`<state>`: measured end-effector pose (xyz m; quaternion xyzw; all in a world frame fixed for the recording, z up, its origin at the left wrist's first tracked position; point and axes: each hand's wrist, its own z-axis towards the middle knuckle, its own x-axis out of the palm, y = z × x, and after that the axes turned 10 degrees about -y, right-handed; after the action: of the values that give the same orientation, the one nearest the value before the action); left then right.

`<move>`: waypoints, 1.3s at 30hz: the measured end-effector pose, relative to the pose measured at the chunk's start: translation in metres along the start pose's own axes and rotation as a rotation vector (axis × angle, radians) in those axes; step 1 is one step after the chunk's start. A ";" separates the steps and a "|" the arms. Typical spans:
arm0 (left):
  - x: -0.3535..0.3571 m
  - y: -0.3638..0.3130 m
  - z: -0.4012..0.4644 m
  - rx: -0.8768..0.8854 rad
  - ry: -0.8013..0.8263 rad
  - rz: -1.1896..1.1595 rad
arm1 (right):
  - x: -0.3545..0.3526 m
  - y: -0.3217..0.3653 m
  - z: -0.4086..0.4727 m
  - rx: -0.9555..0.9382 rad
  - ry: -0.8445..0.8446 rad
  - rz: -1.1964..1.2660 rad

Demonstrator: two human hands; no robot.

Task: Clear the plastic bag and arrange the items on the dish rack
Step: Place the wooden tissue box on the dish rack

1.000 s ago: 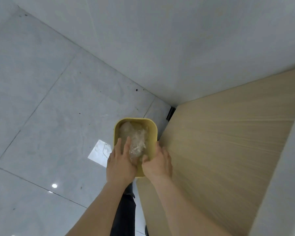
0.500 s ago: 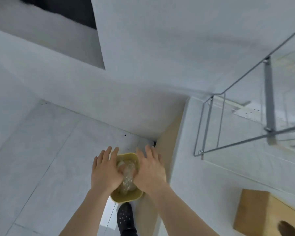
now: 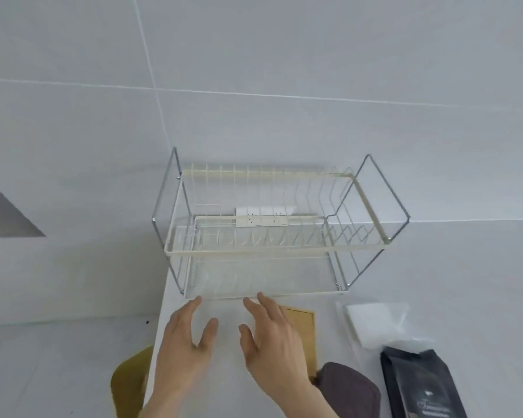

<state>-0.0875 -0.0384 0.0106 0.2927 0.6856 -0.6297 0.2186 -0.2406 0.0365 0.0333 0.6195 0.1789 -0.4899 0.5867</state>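
Both hands, left [image 3: 184, 342] and right [image 3: 274, 339], fingers spread and empty, just before the dish rack [image 3: 263, 251] front edge.

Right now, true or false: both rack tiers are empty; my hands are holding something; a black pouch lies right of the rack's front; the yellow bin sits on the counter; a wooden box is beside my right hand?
1. Both tiers of the dish rack are empty. True.
2. The hands hold something. False: left hand and right hand are open and empty.
3. The black pouch lies at the front right. True.
4. The yellow bin sits on the counter. False: it is below the counter's left edge.
5. The wooden box is beside the right hand. True.
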 end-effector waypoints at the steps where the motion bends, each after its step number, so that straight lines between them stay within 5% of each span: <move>1: 0.012 -0.014 -0.006 0.017 0.017 -0.036 | -0.011 -0.016 -0.003 0.043 -0.024 -0.002; 8: 0.077 -0.074 -0.043 -0.086 0.182 -0.133 | -0.062 -0.083 -0.009 0.323 0.071 -0.071; 12: 0.093 -0.079 -0.051 -0.289 0.234 -0.151 | -0.069 -0.088 -0.008 0.392 0.252 -0.146; 16: 0.095 -0.083 -0.057 -0.311 0.227 -0.124 | -0.064 -0.085 -0.006 0.454 0.311 -0.051; 33: 0.042 -0.104 -0.030 -0.190 -0.139 -0.331 | -0.079 -0.053 0.043 0.244 0.060 0.259; 39: 0.025 -0.106 0.011 -0.182 -0.246 -0.289 | -0.058 -0.034 0.071 0.244 0.088 0.343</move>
<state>-0.1784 -0.0500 0.0705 0.0915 0.7427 -0.6209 0.2336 -0.3221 0.0010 0.0742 0.7281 0.0355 -0.3733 0.5739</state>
